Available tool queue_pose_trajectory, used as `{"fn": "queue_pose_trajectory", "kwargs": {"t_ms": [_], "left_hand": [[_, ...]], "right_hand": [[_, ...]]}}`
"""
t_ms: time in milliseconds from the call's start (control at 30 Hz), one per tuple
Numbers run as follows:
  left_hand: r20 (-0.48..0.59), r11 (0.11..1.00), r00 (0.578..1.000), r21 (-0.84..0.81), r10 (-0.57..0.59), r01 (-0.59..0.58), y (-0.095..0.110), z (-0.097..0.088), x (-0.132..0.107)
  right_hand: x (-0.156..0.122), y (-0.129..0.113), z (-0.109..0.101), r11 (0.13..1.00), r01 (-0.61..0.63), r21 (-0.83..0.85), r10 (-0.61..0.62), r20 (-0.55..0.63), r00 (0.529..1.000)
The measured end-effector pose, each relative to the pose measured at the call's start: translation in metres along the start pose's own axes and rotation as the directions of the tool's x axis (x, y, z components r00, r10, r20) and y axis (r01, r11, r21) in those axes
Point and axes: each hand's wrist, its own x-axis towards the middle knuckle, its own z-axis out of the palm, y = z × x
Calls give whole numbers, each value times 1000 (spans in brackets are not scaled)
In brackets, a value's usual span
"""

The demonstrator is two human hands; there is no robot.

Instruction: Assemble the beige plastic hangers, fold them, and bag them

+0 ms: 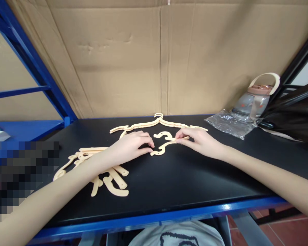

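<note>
Two pieces (166, 134) are midway along the counter (169, 184), pinched in the right hand's (199, 140) grip; the left hand (133, 144), grip slightly spread, is just left; one bottle (250, 103) stands far right.

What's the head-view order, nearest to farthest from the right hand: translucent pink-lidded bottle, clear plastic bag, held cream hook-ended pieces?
1. Cream hook-ended pieces: in the right hand.
2. Clear plastic bag: to its right.
3. Translucent pink-lidded bottle: farther right.
</note>
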Motion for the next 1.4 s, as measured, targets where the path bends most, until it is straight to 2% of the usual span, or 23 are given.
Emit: {"fn": "queue_pose_trajectory", "kwargs": {"t_ms": [100,167,233,300,400,533,633,733,900,1033,1100,1167,1233,1300,1367,1400], "left_hand": [[27,998,999,38,40,-41,-1,-9,-2],[8,992,1000,123,14,-15,-9,-21,-7],[-53,960,993,255,-107,117,-22,-35,-16],[-49,904,973,363,-225,227,-37,-47,-25],[-2,873,954,403,-300,276,-53,-53,-34],[58,900,960,366,-274,235,-58,-41,-35],[33,927,969,300,-246,225,-52,-31,-33],[17,935,970,272,-242,228,-43,-29,-30],[38,964,984,213,-174,162,-32,-32,-24],[74,981,986,138,-148,136,-16,-24,-16],[115,990,983,30,-143,140,-4,-20,-12],[144,979,984,-159,-104,127,5,-17,-8],[124,950,989,-291,-77,111,7,-20,-7],[53,955,993,-274,-102,113,1,-27,-11],[-6,973,986,-167,-164,161,-11,-37,-19],[16,971,978,-116,-208,208,-17,-43,-24]], "right_hand": [[1,-2,3,998,-16,-58,24,141,990],[0,-3,3,992,-11,-124,37,211,977],[0,-3,1,991,-9,-135,39,225,974],[-1,-3,-1,993,17,-120,9,213,977],[-3,-2,0,986,100,-130,-79,162,984],[-3,2,5,973,176,-147,-149,179,972],[-2,4,6,972,176,-154,-140,217,966],[-1,5,4,966,172,-194,-133,196,971],[1,8,3,967,98,-234,-66,144,987],[2,10,4,968,24,-249,4,115,993],[2,10,5,963,-10,-269,41,108,993],[2,11,5,957,-29,-289,59,95,994],[1,11,5,952,-12,-306,35,69,997],[-1,8,5,948,41,-314,-25,57,998],[-3,4,5,948,113,-297,-91,87,992],[-3,2,5,949,146,-280,-118,113,986]]}}
